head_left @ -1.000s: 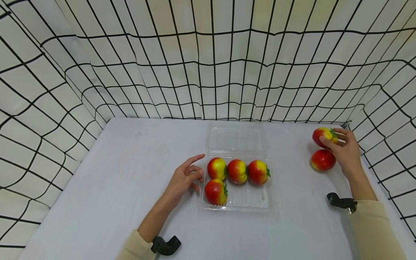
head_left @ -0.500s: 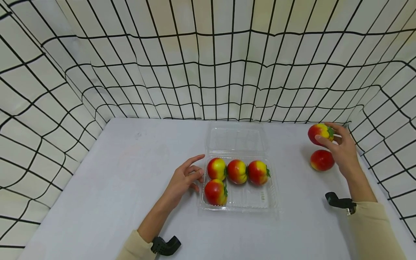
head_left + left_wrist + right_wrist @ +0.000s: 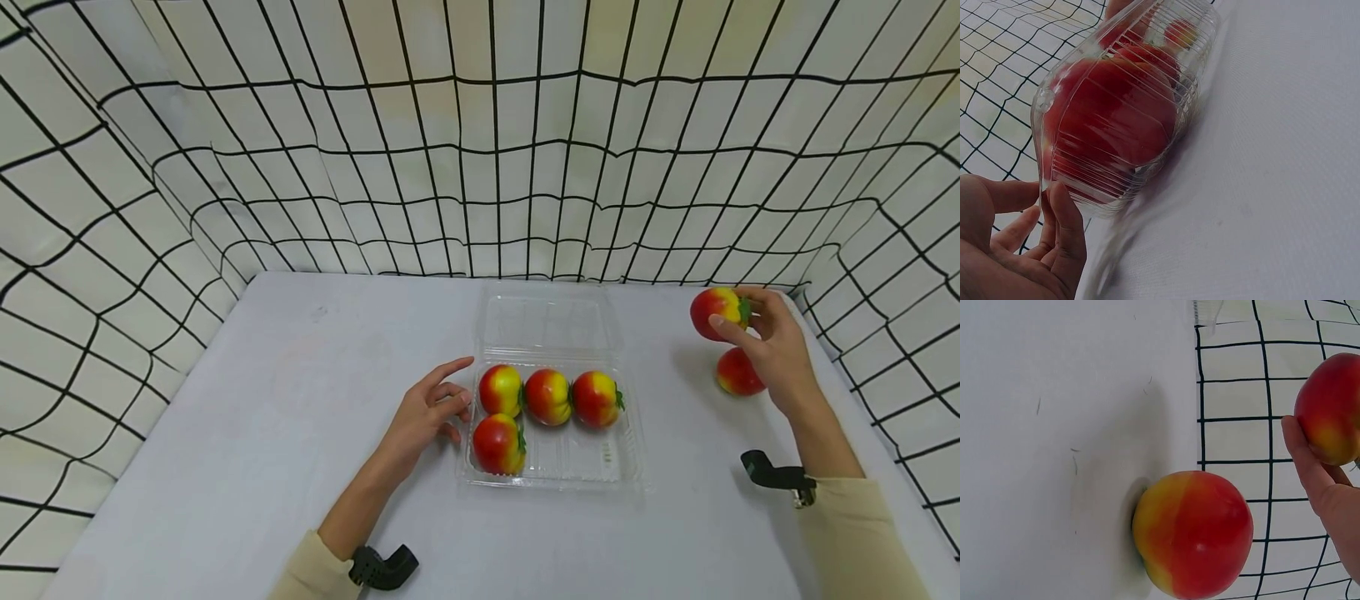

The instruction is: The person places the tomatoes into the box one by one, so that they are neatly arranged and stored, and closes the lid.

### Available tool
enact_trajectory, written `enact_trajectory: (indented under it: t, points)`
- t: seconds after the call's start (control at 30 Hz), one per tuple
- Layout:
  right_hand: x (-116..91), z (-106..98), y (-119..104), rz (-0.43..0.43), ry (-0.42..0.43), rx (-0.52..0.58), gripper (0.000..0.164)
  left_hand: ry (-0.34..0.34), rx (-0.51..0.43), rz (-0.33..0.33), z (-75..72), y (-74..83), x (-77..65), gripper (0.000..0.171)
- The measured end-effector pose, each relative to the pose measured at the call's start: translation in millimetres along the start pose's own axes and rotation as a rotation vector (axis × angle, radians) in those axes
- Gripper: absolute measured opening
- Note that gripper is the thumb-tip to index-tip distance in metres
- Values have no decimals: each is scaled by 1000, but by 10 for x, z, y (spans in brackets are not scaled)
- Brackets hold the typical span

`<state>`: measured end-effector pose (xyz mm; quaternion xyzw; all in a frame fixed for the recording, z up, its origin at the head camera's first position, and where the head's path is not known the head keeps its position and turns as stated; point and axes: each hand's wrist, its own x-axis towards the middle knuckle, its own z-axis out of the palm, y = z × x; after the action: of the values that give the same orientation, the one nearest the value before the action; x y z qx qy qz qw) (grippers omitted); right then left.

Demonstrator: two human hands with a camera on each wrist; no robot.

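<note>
Fruit (image 3: 709, 309), red and yellow, is located at the right of the head frame, raised off the white table (image 3: 337, 350) and gripped between thumb and fingers of the right hand (image 3: 774, 346). Second fruit (image 3: 1197, 537) rests on the table, lower in the frame. Left hand (image 3: 426, 417) pinches the left rim of the clear container (image 3: 573, 460), centre frame; four similar fruits (image 3: 547, 397) occupy it, lid (image 3: 543, 323) open.

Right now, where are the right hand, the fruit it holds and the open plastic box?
Right hand (image 3: 782, 353), head view: back of the hand.
Held fruit (image 3: 710, 309), head view: its red and yellow side.
Plastic box (image 3: 573, 457), head view: bare floor near the front edge.
</note>
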<state>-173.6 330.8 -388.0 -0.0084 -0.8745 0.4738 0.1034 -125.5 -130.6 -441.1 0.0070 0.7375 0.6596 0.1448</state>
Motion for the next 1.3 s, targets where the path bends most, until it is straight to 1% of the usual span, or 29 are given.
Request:
enact_trajectory:
  t: [0.13,0.27,0.4,0.7,1.03,1.3]
  points:
    - [-26,22,-29,-9,-36,-4,62,1,6,-1,3,2,-5,54]
    - [-30,44,-69,-12,-68,-33,66,3,7,-2,6,5,-6,55]
    - [-30,59,-107,-24,-73,-42,65,4,5,-3,7,6,-3,55]
    - [-76,108,-167,-46,-80,15,62,-1,2,5,4,6,3,55]
    - [-116,171,-233,-68,-103,-29,61,9,2,-10,3,8,-16,54]
    - [-137,234,-305,-80,-151,-18,63,9,1,-9,5,9,-4,55]
